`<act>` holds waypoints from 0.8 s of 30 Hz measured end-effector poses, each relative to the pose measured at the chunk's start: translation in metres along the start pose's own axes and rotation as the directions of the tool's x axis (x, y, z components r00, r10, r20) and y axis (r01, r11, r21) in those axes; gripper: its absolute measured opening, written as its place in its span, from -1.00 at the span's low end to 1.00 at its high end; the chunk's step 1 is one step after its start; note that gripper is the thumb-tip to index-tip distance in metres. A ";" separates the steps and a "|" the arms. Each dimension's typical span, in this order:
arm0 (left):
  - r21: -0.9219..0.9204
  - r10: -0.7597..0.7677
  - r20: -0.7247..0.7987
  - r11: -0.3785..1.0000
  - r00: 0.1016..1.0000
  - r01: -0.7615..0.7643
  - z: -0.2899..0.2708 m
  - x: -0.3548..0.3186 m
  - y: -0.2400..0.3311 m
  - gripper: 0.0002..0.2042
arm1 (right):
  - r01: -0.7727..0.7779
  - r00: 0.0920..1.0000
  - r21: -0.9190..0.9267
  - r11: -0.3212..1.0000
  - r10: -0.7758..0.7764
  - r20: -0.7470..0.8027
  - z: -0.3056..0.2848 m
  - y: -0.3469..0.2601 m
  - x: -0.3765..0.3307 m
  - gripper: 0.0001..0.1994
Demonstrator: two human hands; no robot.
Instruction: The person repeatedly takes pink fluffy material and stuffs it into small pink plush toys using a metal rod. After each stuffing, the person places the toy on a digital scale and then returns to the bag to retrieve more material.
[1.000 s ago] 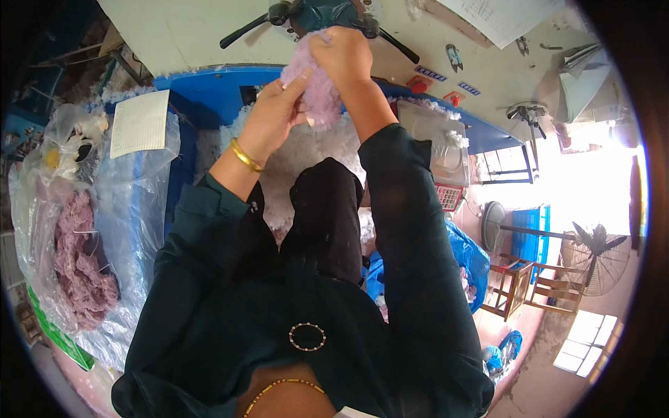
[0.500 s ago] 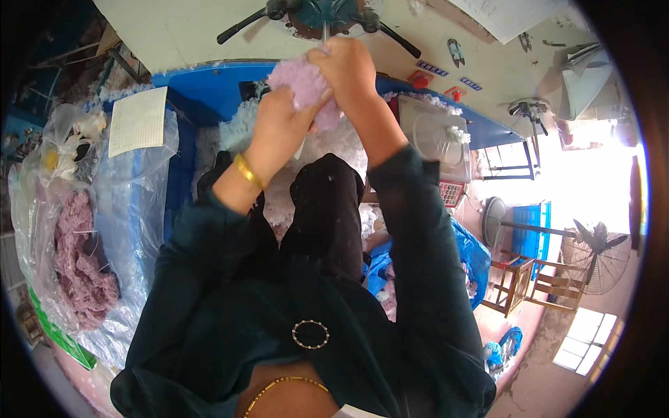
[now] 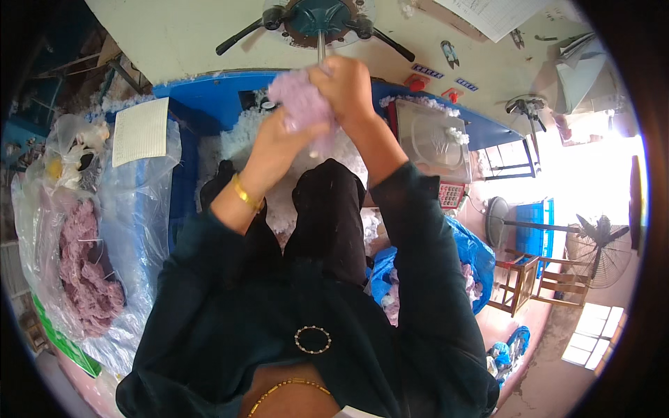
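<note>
Held item: a pale lilac plush piece (image 3: 301, 104), soft and fuzzy, in the upper centre of the frame, raised just below a metal nozzle.
Left hand (image 3: 282, 143): closed around the lower side of the lilac piece, fingers wrapped under it; a gold bangle (image 3: 245, 195) sits on the wrist.
Right hand (image 3: 346, 87): clamped on the top right of the same piece, knuckles up, just beside the nozzle tip.
Nozzle: a thin metal tube (image 3: 320, 49) comes down from a round teal machine head (image 3: 320, 17) at the top centre; two black handles stick out from the head to either side. Whether the tube enters the piece cannot be told.
White stuffing (image 3: 279, 202): loose fibre heaped directly below the hands, inside a blue bin (image 3: 202, 101).
Clothing: dark green sleeves (image 3: 418, 230) run from the lower edge up to both hands.
Scale: a grey weighing scale (image 3: 432, 139) right of the hands, a few white tufts on its edge.
Left side: a clear plastic bag (image 3: 132, 230) holding mauve plush pieces (image 3: 83, 272); a ruled paper sheet (image 3: 141, 131) lies on top, upper left.
Lower right: a blue bag (image 3: 467, 254) with more plush beside the person's right sleeve.
Far right: a standing fan (image 3: 599, 251) and wooden stools (image 3: 536, 282) near bright windows.
</note>
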State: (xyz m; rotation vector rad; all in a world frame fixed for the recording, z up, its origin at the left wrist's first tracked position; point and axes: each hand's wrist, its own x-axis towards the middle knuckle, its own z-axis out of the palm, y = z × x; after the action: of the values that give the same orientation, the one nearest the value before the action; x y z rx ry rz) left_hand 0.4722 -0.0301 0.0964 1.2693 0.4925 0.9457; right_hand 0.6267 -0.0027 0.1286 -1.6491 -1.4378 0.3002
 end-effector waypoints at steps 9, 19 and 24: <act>-0.200 -0.194 0.062 0.959 0.979 0.202 -0.004 -0.008 -0.010 -0.76 | 0.052 0.993 0.417 0.907 -0.091 0.074 -0.012 0.025 -0.043 -0.71; 0.305 0.185 0.105 0.929 0.977 -0.208 -0.004 0.012 -0.019 -0.62 | 0.217 0.974 0.247 0.944 -0.225 0.003 -0.013 0.024 -0.029 -0.75; -0.157 -0.069 0.017 0.985 0.998 0.070 0.002 0.019 0.004 -0.64 | 0.284 0.952 -0.021 0.958 -0.285 -0.111 -0.015 -0.006 -0.028 -0.74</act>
State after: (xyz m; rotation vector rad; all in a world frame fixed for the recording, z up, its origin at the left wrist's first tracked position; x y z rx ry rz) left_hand 0.4837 -0.0157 0.1040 1.1074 0.4414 0.9004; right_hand 0.6249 -0.0346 0.1311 -1.4142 -1.5655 0.0389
